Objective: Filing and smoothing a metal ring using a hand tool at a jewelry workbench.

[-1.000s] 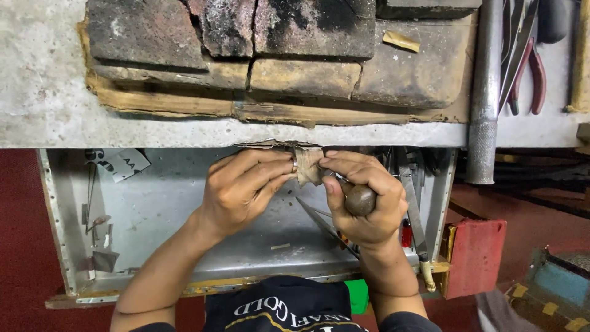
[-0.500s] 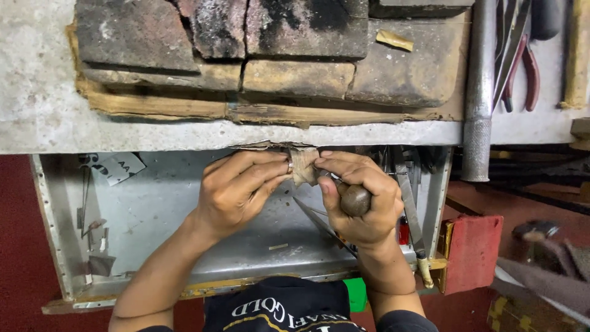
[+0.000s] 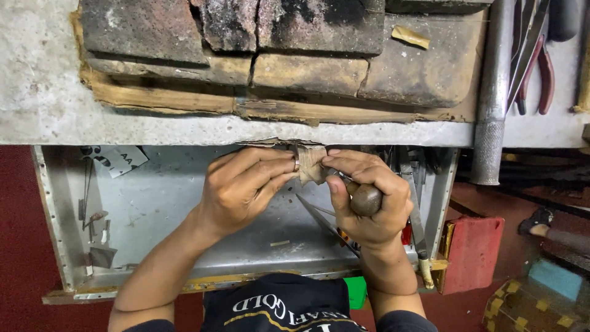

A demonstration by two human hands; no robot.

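The left hand point(image 3: 246, 190) pinches a small metal ring point(image 3: 296, 164) against a worn wooden peg point(image 3: 311, 163) jutting from the near edge of the bench point(image 3: 37, 110). The right hand point(image 3: 369, 200) has its grip closed around a round-handled tool point(image 3: 365, 198), its tip at the ring. A slip of that tip could jab the left fingertips, or flick the ring down into the open metal drawer point(image 3: 153, 209) below.

Rough charred bricks point(image 3: 289, 27); dull metal tray point(image 3: 153, 209); smooth wooden handle point(image 3: 366, 200).
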